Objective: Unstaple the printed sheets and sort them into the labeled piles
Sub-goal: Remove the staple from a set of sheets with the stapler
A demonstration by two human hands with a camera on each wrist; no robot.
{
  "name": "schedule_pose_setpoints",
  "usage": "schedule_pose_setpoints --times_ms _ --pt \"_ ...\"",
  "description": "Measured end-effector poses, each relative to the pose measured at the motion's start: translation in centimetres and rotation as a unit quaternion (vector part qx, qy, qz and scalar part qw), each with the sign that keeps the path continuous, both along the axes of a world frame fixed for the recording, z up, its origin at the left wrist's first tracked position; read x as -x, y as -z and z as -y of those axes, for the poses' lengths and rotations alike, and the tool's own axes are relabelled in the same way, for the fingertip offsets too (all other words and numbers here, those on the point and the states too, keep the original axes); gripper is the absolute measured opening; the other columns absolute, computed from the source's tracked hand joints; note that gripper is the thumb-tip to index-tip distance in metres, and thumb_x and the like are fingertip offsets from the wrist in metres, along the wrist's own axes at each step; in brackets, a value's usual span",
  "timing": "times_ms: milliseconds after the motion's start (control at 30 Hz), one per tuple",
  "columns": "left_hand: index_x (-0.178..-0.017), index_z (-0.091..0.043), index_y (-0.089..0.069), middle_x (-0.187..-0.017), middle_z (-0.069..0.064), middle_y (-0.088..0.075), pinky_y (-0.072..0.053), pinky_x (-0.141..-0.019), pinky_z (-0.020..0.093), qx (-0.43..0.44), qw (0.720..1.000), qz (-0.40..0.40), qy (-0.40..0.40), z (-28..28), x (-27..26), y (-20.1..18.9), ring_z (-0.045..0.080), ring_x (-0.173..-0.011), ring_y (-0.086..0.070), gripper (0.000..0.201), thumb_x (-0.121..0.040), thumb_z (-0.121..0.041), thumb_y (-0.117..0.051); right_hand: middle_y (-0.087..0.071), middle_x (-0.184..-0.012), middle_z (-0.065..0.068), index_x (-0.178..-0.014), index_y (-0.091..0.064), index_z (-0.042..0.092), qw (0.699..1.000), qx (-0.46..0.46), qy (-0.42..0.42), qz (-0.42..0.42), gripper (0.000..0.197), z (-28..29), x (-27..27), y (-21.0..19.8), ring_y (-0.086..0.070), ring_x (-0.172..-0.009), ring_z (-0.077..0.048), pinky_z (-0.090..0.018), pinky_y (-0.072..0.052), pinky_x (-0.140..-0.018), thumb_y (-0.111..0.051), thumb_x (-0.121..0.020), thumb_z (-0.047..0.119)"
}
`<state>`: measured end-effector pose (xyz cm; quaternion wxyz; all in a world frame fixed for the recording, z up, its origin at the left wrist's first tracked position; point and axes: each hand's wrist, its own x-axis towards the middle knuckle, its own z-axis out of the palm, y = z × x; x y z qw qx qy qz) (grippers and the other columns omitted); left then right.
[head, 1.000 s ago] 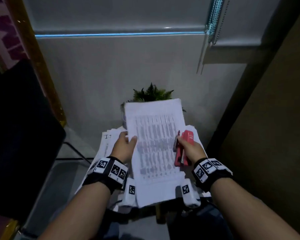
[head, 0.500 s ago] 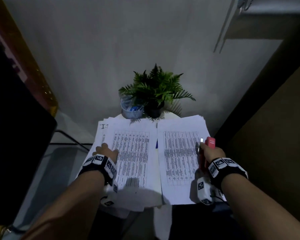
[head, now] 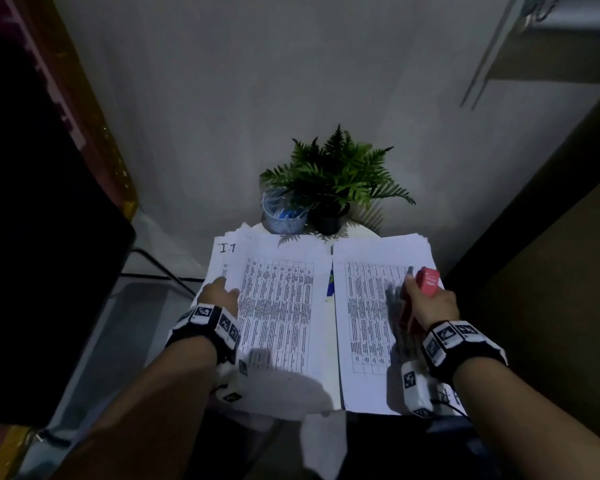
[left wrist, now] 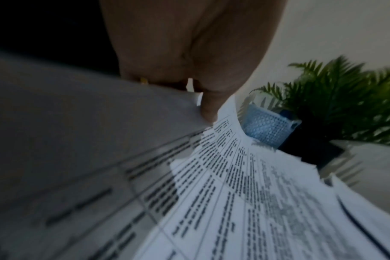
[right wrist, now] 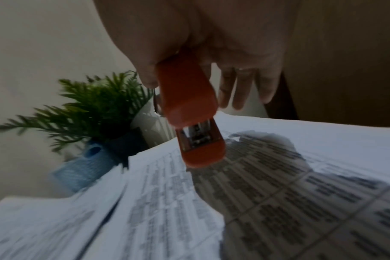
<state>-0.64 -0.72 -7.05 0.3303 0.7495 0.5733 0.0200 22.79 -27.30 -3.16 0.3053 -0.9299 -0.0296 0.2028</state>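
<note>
Two stacks of thin white printed sheets, each carrying a dense ruled table of dark text, are seen lying side by side on a small pale round table [head: 364, 233]. The left pile [head: 278, 306] is marked "I.1" by hand at its far left corner; its edges are ragged and fanned. The right pile [head: 371, 306] is squarer. The long axis of both piles runs away from the person, toward the wall. The left hand [head: 219, 294] is placed at the left pile's left edge; in the left wrist view the thumb [left wrist: 208, 109] is pressed on a curled top sheet, with the other fingers hidden beneath it. A glossy red stapler [head: 421, 292], blocky with a bright metal mouth, is gripped in the right hand [head: 430, 303] above the right pile's right side, its nose pointed forward and down; three fingers [right wrist: 241, 88] are extended loosely beyond it. A fern in a dark pot [head: 336, 181] and a blue mesh cup [head: 283, 216] are noted behind the piles.
</note>
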Motion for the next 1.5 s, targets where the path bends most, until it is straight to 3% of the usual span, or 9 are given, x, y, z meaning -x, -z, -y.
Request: schedule_pose_setpoints --times_ms 200,400,567,733,833,967,1167,1333,1500 --pt "-0.12 -0.001 -0.06 -0.128 0.015 -0.046 -0.042 -0.1 0.038 -0.082 0.968 0.231 -0.05 2.1 1.8 -4.0 0.031 -0.114 -0.052 0.035 -0.09 -0.019 -0.06 -0.064 -0.071 -0.012 -0.079 -0.065 0.006 0.981 -0.166 -0.094 -0.023 0.043 -2.5 4.5 -3.0 -0.062 -0.061 -0.022 -0.017 -0.045 -0.052 -0.056 -0.089 0.048" --pt "-0.108 -0.029 -0.063 -0.117 0.006 -0.066 -0.048 -0.093 0.041 0.114 0.858 0.501 -0.018 6.3 3.9 -8.0 0.024 -0.109 -0.062 0.023 -0.096 -0.014 -0.051 -0.065 -0.114 -0.001 -0.125 -0.056 0.021 0.943 -0.273 -0.137 -0.131 0.078 -3.7 8.2 -4.4 -0.062 -0.104 -0.02 -0.033 -0.049 -0.088 -0.059 -0.068 0.074" --pt "-0.109 -0.025 -0.057 -0.114 0.001 -0.066 -0.046 -0.09 0.029 0.151 0.815 0.558 -0.032 7.6 4.0 -10.3 0.016 -0.108 -0.062 0.026 -0.1 -0.007 -0.041 -0.069 -0.085 -0.003 -0.086 -0.066 0.017 0.926 -0.297 -0.161 -0.166 0.038 -3.2 8.9 -6.9 -0.065 -0.082 -0.021 -0.033 -0.049 -0.082 -0.056 -0.085 0.054" --pt "-0.131 -0.022 -0.034 -0.123 0.002 -0.057 -0.048 -0.088 0.035 0.093 0.926 0.365 -0.003 8.8 3.1 -9.1 0.02 -0.104 -0.059 0.042 -0.095 -0.01 -0.05 -0.065 -0.072 0.0 -0.075 -0.063 0.018 0.953 -0.235 -0.14 -0.126 0.034 -2.2 7.9 -7.3 -0.06 -0.067 -0.016 -0.026 -0.045 -0.063 -0.059 -0.086 0.049" --pt "-0.148 -0.032 -0.021 -0.121 0.007 -0.052 -0.046 -0.088 0.028 0.129 0.938 0.321 0.029 9.4 2.5 -7.7 0.023 -0.118 -0.053 0.075 -0.091 0.006 -0.05 -0.068 -0.085 -0.009 -0.084 -0.067 0.014 0.977 -0.141 -0.135 -0.089 0.042 -2.2 7.1 -5.7 -0.064 -0.08 -0.026 -0.032 -0.052 -0.08 -0.06 -0.082 0.056" --pt "-0.146 -0.024 -0.033 -0.132 0.01 -0.055 -0.043 -0.085 0.022 0.097 0.976 0.111 0.159 8.8 1.4 -4.9 0.027 -0.116 -0.055 0.064 -0.091 0.001 -0.054 -0.056 -0.12 -0.023 -0.107 -0.067 0.011 0.987 0.011 -0.159 -0.028 0.059 -2.7 6.8 -4.1 -0.058 -0.105 -0.034 -0.035 -0.044 -0.095 -0.049 -0.085 0.063" --pt "-0.148 -0.021 -0.028 -0.141 0.006 -0.048 -0.043 -0.098 0.031 0.059 0.944 -0.107 0.306 7.8 0.2 -2.6 0.024 -0.122 -0.052 0.064 -0.092 -0.018 -0.058 -0.056 -0.121 -0.02 -0.122 -0.053 0.008 0.969 0.101 -0.223 -0.035 0.064 -5.5 6.9 -1.8 -0.057 -0.106 -0.034 -0.033 -0.042 -0.084 -0.049 -0.086 0.06" --pt "-0.139 -0.035 -0.042 -0.142 0.002 -0.038 -0.039 -0.102 0.039 -0.028 0.906 -0.19 0.377 6.1 -0.5 -2.2 0.025 -0.127 -0.042 0.048 -0.092 -0.04 -0.051 -0.05 -0.126 -0.017 -0.128 -0.039 0.007 0.945 0.134 -0.295 -0.052 0.06 -8.9 8.0 -0.1 -0.052 -0.114 -0.034 -0.034 -0.041 -0.086 -0.059 -0.086 0.046" --pt "-0.126 -0.023 -0.05 -0.155 0.004 -0.018 -0.023 -0.112 0.042 -0.079 0.88 -0.187 0.428 5.5 -1.8 -1.8 0.023 -0.14 -0.023 0.039 -0.089 -0.035 -0.056 -0.045 -0.136 -0.016 -0.131 -0.041 0.005 0.912 0.191 -0.36 -0.045 0.05 -11.9 8.9 0.7 -0.046 -0.124 -0.031 -0.033 -0.04 -0.096 -0.055 -0.092 0.032"
